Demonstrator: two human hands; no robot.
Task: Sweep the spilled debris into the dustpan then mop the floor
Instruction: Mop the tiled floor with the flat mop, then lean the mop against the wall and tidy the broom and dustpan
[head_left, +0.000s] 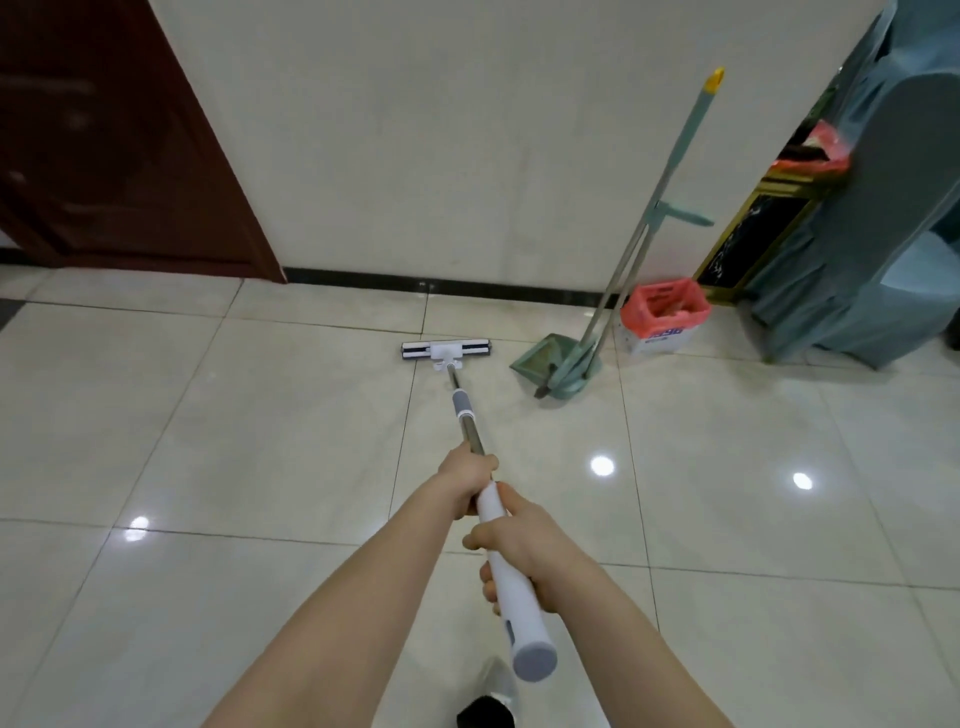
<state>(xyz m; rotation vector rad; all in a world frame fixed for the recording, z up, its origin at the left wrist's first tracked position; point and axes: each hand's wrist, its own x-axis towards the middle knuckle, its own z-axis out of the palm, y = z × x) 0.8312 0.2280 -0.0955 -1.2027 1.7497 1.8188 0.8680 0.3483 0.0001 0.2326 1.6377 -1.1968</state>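
I hold a white-handled mop with a steel shaft in both hands. My left hand (469, 477) grips the shaft where the steel meets the white handle. My right hand (521, 545) grips the white handle lower down, nearer its grey end cap. The flat mop head (445, 351) lies on the glossy tiled floor (249, 426) ahead of me, near the wall. To its right the green dustpan (540, 362) stands on the floor with the green broom (655, 208) clipped in it, leaning against the wall. No debris shows on the tiles.
A small box lined with a pink bag (664, 313) sits by the wall right of the dustpan. A grey-blue covered piece of furniture (872, 234) and a gold-framed bin (763, 228) fill the right side. A dark red door (104, 145) stands at the left.
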